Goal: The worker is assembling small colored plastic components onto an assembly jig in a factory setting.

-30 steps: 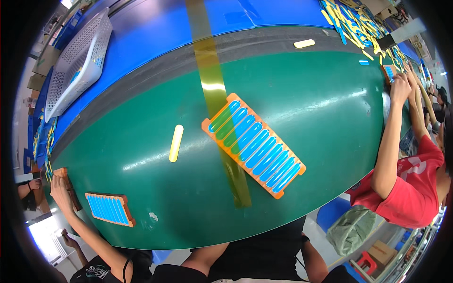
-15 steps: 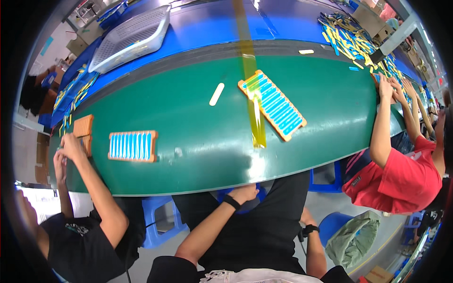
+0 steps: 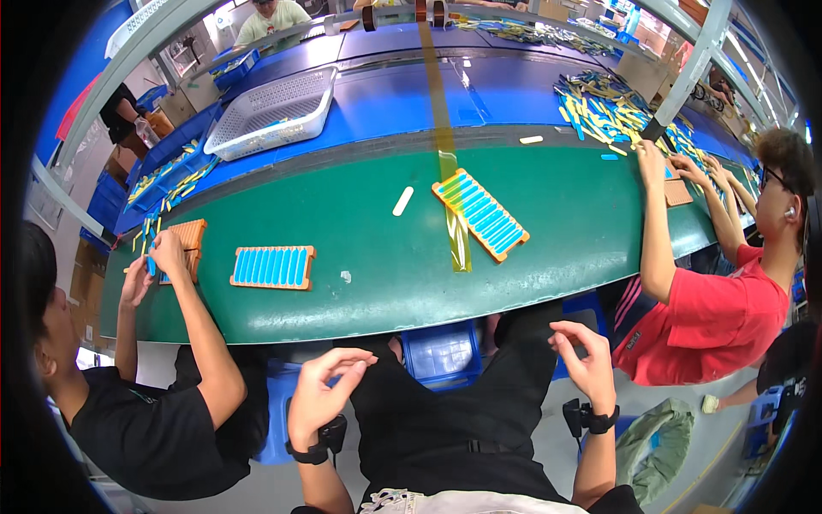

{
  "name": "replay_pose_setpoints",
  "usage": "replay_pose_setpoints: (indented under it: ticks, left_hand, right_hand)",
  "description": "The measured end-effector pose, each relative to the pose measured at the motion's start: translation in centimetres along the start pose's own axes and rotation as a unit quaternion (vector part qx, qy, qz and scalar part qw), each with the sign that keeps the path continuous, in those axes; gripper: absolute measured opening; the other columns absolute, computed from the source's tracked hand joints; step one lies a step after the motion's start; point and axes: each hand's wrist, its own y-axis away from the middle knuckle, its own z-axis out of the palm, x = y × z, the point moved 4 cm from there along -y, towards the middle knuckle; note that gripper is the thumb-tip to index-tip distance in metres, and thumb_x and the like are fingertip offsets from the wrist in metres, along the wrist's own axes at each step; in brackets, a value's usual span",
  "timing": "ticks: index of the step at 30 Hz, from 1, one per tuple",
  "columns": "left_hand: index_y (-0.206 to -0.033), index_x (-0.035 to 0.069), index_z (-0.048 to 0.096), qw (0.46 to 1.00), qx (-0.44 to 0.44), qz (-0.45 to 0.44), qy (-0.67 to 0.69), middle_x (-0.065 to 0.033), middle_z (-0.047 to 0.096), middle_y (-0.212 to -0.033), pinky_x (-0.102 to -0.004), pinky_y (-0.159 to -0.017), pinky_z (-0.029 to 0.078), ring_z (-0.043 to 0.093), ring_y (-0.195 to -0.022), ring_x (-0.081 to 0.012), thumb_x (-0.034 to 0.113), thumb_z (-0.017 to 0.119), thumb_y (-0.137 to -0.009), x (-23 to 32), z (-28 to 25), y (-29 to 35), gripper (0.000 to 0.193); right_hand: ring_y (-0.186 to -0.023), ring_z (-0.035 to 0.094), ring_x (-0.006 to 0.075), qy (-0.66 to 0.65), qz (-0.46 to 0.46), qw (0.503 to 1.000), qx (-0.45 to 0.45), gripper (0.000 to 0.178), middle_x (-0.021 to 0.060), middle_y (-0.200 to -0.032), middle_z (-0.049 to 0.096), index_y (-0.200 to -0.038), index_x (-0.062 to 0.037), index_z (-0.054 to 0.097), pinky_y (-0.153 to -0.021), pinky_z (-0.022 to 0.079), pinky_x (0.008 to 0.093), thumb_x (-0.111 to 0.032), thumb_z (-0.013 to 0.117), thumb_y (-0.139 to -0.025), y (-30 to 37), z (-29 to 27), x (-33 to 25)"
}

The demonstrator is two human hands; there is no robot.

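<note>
My left hand hovers over my lap, below the table edge, its fingers loosely curved and thumb apart, with nothing in it. Raised above my other thigh is my right hand, also empty, thumb and fingers spread. Neither hand touches anything on the green table. An orange rack filled with a row of blue strips lies left of centre. Farther right, a second orange rack of blue strips lies at a slant, partly under amber see-through tape. A single pale yellow strip rests between them.
A white basket stands on the blue surface beyond. Heaped blue and yellow strips lie at far right. Co-workers sit either side, in a black shirt and a red shirt, handling orange racks. A blue stool is below the table.
My left hand has moved back left from the table edge, and my right hand has come up into sight. The view has tilted upward, showing more of the far side.
</note>
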Motion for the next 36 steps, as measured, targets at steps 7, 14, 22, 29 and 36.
replay_pose_setpoints:
  ticks: [7, 14, 22, 29, 36]
  left_hand:
    - [-0.107, -0.006, 0.069, 0.991, 0.113, 0.069, 0.035, -0.0133, 0.074, -0.094, -0.0294, -0.075, 0.058, 0.072, -0.087, -0.0170, 0.006, 0.061, -0.101, 3.8, 0.0, -4.8, 0.016]
    - [-0.107, -0.007, 0.067, 0.984, 0.059, 0.047, 0.159, -0.0134, 0.073, -0.092, -0.0252, -0.063, 0.056, 0.068, -0.075, -0.0129, 0.007, 0.060, -0.102, 0.1, 5.9, -9.6, 0.017]
    - [-0.108, -0.005, 0.068, 0.988, 0.043, -0.001, 0.150, -0.0096, 0.072, -0.091, -0.0254, -0.062, 0.056, 0.066, -0.073, -0.0100, 0.010, 0.062, -0.101, -1.5, 5.7, -10.3, 0.018]
    - [-0.107, -0.004, 0.069, 0.980, -0.113, -0.009, -0.162, -0.0158, 0.072, -0.086, -0.0321, -0.059, 0.055, 0.066, -0.066, -0.0178, 0.021, 0.069, -0.094, 3.5, 6.8, -14.7, 0.028]
    - [-0.101, -0.009, 0.067, 0.881, -0.028, 0.188, -0.433, -0.0235, 0.068, -0.096, -0.0440, -0.072, 0.057, 0.068, -0.086, -0.0353, 0.042, 0.077, -0.086, 6.6, 13.9, -17.5, 0.055]
  right_hand:
    - [-0.067, 0.066, 0.0128, 0.058, -0.113, 0.991, 0.035, 0.016, 0.0089, -0.085, 0.072, -0.105, -0.0004, 0.073, -0.061, 0.051, 0.0267, -0.001, 0.071, -0.090, -5.9, 2.2, -4.9]
    - [-0.066, 0.069, 0.0305, 0.075, -0.096, 0.992, 0.005, 0.019, 0.0171, -0.077, 0.070, -0.096, 0.0027, 0.073, -0.061, 0.053, 0.0400, -0.016, 0.072, -0.091, -11.8, 10.5, -6.1]
    - [-0.056, 0.064, 0.0187, 0.012, 0.016, 0.999, 0.037, 0.020, 0.0100, -0.065, 0.068, -0.089, 0.0036, 0.071, -0.056, 0.050, 0.0341, -0.016, 0.072, -0.092, -13.0, 12.7, -4.7]
    - [-0.063, 0.054, 0.0027, -0.291, 0.079, 0.952, -0.042, 0.013, -0.0048, -0.076, 0.062, -0.097, -0.0031, 0.070, -0.056, 0.042, 0.0189, -0.016, 0.072, -0.097, -13.5, 8.2, -5.4]
    - [-0.101, 0.055, 0.0078, -0.246, 0.010, 0.969, -0.030, 0.022, 0.0019, -0.106, 0.062, -0.103, -0.0038, 0.065, -0.094, 0.043, 0.0264, -0.026, 0.063, -0.103, -17.4, 2.6, -2.3]
